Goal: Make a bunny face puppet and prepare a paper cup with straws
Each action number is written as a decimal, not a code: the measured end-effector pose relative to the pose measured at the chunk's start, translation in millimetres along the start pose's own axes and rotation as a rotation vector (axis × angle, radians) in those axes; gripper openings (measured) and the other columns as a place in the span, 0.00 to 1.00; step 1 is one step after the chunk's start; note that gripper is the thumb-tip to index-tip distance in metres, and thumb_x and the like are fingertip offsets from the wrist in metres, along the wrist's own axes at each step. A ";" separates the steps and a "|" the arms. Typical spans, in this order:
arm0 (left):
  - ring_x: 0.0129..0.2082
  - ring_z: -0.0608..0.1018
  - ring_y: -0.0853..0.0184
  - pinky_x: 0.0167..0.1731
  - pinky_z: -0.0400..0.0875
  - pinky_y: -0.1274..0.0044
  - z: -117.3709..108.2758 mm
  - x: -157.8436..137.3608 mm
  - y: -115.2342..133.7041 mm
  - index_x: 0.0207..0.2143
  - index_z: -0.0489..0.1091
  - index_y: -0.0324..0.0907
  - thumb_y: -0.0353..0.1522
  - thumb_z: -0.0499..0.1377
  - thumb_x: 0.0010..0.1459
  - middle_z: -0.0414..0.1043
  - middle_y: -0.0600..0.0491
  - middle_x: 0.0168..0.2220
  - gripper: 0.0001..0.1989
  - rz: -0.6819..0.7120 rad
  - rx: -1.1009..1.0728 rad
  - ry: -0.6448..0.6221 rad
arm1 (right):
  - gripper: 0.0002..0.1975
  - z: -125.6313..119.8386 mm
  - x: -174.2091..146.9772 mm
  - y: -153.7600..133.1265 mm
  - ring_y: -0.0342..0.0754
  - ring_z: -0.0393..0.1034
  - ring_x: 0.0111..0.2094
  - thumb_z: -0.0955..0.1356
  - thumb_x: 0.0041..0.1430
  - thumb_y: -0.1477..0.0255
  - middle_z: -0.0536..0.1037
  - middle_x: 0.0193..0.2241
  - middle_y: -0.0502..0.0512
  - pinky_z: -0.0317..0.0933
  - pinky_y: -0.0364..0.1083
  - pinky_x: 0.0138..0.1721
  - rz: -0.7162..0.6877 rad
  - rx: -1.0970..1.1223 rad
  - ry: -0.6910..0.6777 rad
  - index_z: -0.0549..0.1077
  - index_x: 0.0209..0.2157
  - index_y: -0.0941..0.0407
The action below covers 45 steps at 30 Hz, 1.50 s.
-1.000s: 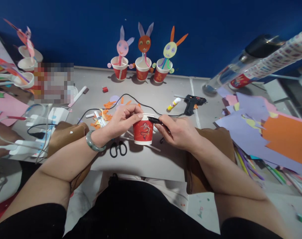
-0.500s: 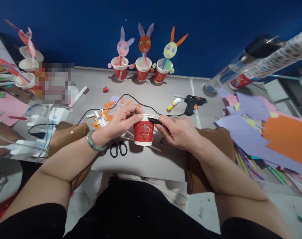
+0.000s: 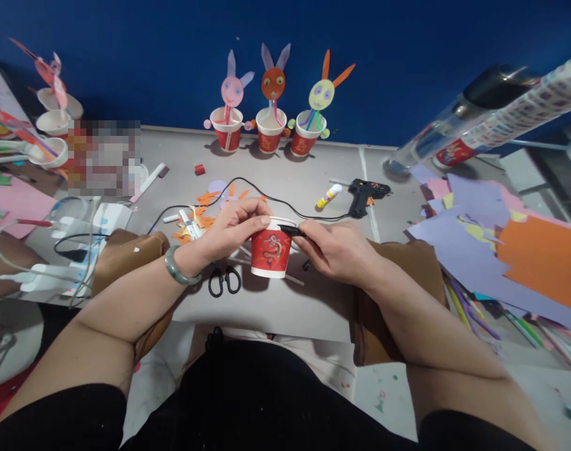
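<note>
A red paper cup (image 3: 269, 255) with a white rim and a printed dragon is held over the table in front of me. My left hand (image 3: 242, 224) grips it by the rim on the left, thumb on the near side. In my right hand (image 3: 332, 245) is a slim black tool (image 3: 289, 230), pinched between thumb and fingers. Its tip touches the cup wall just under the rim; whether it is a pen or a blade I cannot make out. Black-handled scissors (image 3: 224, 282) lie left of the cup, their blades partly hidden.
Three paper cups with rabbit heads (image 3: 271, 134) stand along the blue wall. A black glue gun (image 3: 366, 195) trails a cable across the table, near a glue stick (image 3: 329, 197). Orange scraps (image 3: 191, 233) lie left, coloured paper (image 3: 539, 257) right. A clear bottle (image 3: 430, 141) leans at the back right.
The cup has turned and tilted slightly, its base shifting a little left and its rim showing more. The black tool sits slightly lower against it. Both hands have barely moved.
</note>
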<state>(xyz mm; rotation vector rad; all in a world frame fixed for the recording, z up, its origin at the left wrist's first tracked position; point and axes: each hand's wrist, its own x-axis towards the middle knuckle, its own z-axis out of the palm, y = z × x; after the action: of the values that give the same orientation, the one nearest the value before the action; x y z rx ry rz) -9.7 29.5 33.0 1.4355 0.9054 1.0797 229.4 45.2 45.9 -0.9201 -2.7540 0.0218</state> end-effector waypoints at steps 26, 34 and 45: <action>0.22 0.67 0.74 0.24 0.65 0.80 0.9 0.3 1.5 0.27 0.72 0.40 0.39 0.65 0.57 0.69 0.56 0.24 0.13 -0.026 -0.028 -0.021 | 0.25 -2.0 -1.0 3.1 0.45 0.60 0.20 0.52 0.74 0.59 0.72 0.19 0.52 0.41 0.45 0.26 -0.032 -0.048 -0.023 0.73 0.37 0.57; 0.24 0.69 0.73 0.27 0.67 0.80 1.4 0.8 -0.2 0.26 0.71 0.39 0.41 0.65 0.57 0.68 0.55 0.24 0.15 -0.028 0.008 -0.040 | 0.27 -1.9 -0.4 2.8 0.45 0.59 0.19 0.51 0.74 0.59 0.71 0.18 0.53 0.40 0.46 0.26 -0.061 -0.052 -0.024 0.74 0.36 0.58; 0.24 0.68 0.74 0.26 0.65 0.80 -0.8 2.2 -9.0 0.27 0.72 0.39 0.42 0.67 0.55 0.69 0.56 0.25 0.16 -0.084 -0.118 -0.064 | 0.26 -1.6 -0.4 4.9 0.46 0.59 0.20 0.51 0.74 0.60 0.71 0.18 0.53 0.41 0.46 0.26 -0.057 -0.034 -0.069 0.73 0.37 0.57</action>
<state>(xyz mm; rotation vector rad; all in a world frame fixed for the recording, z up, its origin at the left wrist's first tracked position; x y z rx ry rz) -9.6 33.1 24.4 1.3162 0.8350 1.0030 233.0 48.7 47.0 -0.8639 -2.8512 -0.0034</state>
